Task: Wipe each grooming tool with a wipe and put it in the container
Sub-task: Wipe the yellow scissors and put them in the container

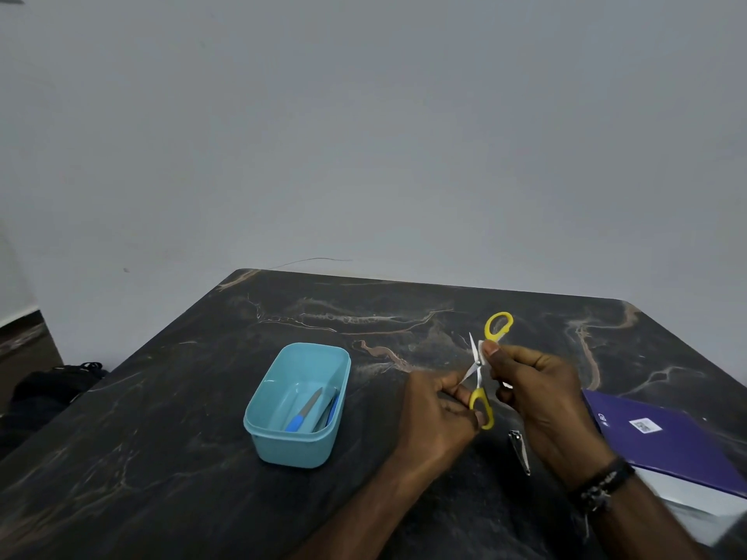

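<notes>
Behind the table [169, 458] stood a plain pale grey wall [364, 115]; the table top was dark with lighter marbled veins. Toward the left of the table sat a light blue container [298, 442], open at the top; inside it lay a nail file [304, 412] with a blue handle and, beside it against the right wall, at least one further tool [330, 410] whose type could not be told. The scissors [481, 371], with yellow handles, were held above the table to the right of the container, blades apart in a cross; one handle loop pointed away from the person and the other toward the person. The left hand [434, 414] had its fingers curled around the near yellow loop and gripped it. The right hand [533, 392] pinched a small white wipe [482, 349] against a blade just below the far loop, thumb on top; its remaining fingers were curled under. A metal nail clipper [519, 450] lay on the table just below the hands, beside the right forearm and apart from the container. A purple packet [667, 442] with a white label lay at the right edge of the table; a dark beaded bracelet [602, 485] sat on the right wrist. A black bag [48, 392] lay on the floor to the left.
</notes>
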